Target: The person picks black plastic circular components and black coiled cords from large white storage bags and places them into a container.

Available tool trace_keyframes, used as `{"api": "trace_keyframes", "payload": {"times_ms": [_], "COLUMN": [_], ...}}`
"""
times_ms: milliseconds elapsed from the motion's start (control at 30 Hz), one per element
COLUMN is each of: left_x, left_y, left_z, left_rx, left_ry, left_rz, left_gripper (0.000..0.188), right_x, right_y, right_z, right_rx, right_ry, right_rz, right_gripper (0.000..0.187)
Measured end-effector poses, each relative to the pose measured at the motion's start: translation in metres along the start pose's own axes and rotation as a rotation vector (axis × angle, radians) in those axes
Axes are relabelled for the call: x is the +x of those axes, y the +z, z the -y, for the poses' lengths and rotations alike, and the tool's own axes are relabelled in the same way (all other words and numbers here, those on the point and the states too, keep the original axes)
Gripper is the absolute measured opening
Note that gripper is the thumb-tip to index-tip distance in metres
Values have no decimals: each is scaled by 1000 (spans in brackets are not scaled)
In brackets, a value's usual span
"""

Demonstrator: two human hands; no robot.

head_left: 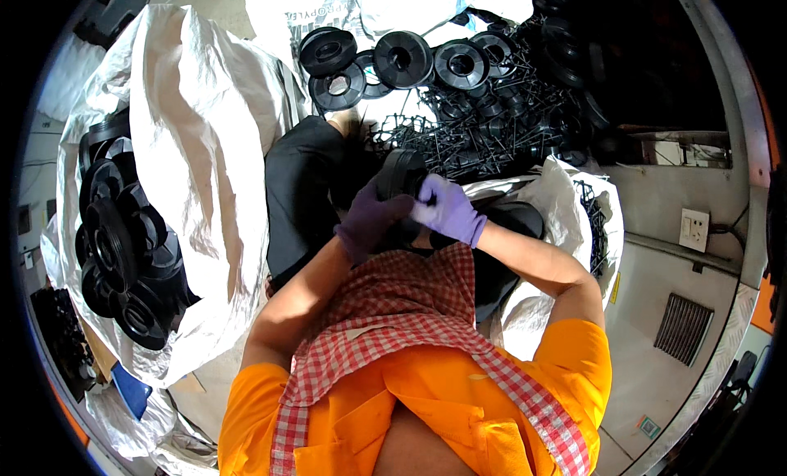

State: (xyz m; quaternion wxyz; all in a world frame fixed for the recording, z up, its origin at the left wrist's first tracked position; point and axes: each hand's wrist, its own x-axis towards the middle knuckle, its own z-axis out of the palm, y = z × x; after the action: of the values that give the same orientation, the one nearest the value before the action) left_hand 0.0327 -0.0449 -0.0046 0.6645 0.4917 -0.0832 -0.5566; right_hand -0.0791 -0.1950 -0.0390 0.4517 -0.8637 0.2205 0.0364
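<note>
Dark capitals (329, 10) mark the upper white sack (272, 15); a small label (648, 427) sits on the grey cabinet (627, 357).

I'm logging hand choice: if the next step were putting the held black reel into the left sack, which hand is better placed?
Probably the left hand: it grips the black reel and is nearer the white sack on the left. The right hand lies farther from it.

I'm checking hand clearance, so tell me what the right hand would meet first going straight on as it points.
Pointing left and slightly up the picture, the right hand would likely first meet the black round part in the left hand; depth is unclear, so they may already touch.
</note>
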Motion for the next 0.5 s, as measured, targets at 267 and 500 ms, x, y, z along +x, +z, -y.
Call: {"api": "trace_keyframes", "payload": {"times_ms": [267,500], "left_x": [-2,-3], "left_y": [3,-7], "left_z": [47,24], "left_rx": [157,-177], "left_ry": [220,-123], "left_rz": [-119,49], "left_gripper": [51,42], "right_x": [-2,-6], "right_y": [11,-5], "right_z": [-13,-24], "right_rx": [238,-409], "right_ry": [-30,-815], "right_rz": [-70,146], "right_gripper": [77,54]}}
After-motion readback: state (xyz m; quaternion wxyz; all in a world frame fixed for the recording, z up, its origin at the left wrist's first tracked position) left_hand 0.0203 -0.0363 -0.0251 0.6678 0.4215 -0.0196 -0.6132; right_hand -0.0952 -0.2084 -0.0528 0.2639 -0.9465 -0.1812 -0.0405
